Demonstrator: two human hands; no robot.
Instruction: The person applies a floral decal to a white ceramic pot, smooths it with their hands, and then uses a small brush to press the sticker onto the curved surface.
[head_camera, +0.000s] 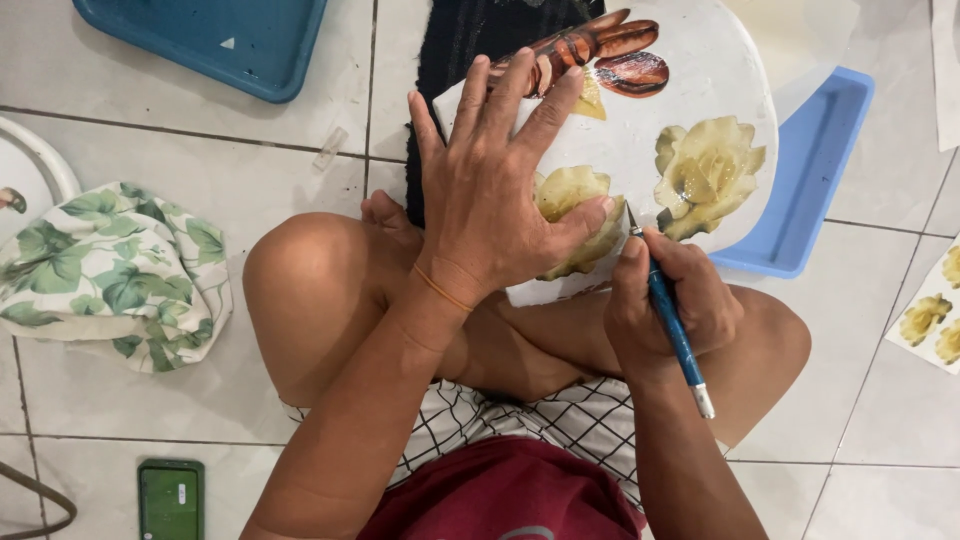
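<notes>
A round white disc (700, 80) with yellow rose pictures and a brown design rests tilted on my crossed legs. My left hand (500, 190) lies flat on it, fingers spread, thumb by a yellow rose (572, 190). My right hand (665, 305) grips a blue craft knife (672, 325) like a pen. Its tip touches the disc beside the larger yellow rose (708, 172).
A blue tray (815, 170) lies under the disc at the right, another blue tray (215, 40) at the top left. A leaf-print cloth (110, 270) sits left, a green phone (170, 498) bottom left. Rose stickers (935, 320) lie at the right edge.
</notes>
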